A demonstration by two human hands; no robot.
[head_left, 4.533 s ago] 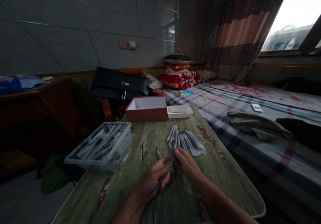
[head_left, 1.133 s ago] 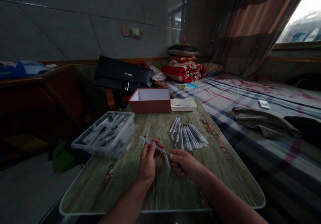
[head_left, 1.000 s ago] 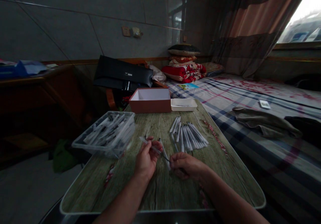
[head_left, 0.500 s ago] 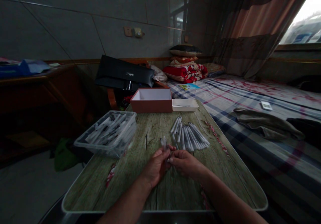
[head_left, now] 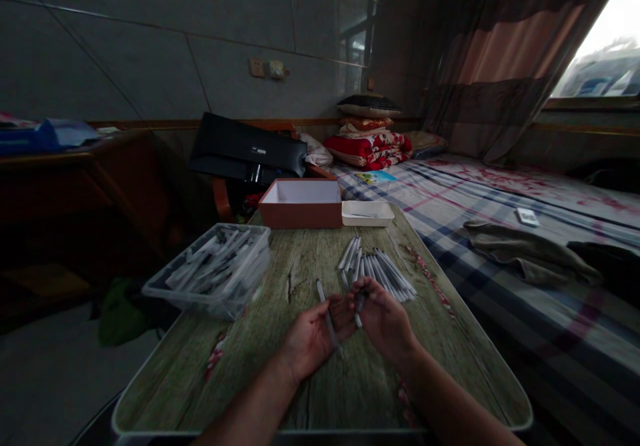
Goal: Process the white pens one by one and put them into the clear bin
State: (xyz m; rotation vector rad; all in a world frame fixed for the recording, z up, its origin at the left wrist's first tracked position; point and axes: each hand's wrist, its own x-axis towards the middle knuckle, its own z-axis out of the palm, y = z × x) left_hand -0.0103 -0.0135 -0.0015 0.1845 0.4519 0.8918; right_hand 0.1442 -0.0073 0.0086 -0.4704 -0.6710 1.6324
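My left hand [head_left: 306, 341] pinches a slim, pale pen [head_left: 321, 291] under its thumb, the dark-tipped end pointing away from me and the other fingers spread behind it. Close beside it, my right hand [head_left: 387, 323] has its fingers curled round a pen-like piece [head_left: 359, 320], dark above and whitish at its lower end; its full length is hidden. Just past my right hand lies a fanned row of clear pens [head_left: 384, 271], partly covered by the fingers. A clear plastic tub [head_left: 231, 299] heaped with similar pens stands to the left.
The wood-patterned table [head_left: 260, 379] has a brown box [head_left: 300, 215] with a white inside and a small cream tray [head_left: 369, 221] along its far edge. A bed with a checked sheet [head_left: 480, 196] adjoins on the right. Behind the table leans a black monitor-like panel [head_left: 240, 146].
My hands were together around a pen and have drawn slightly apart. The right hand has risen and turned, now with its own piece; the left still has a pen.
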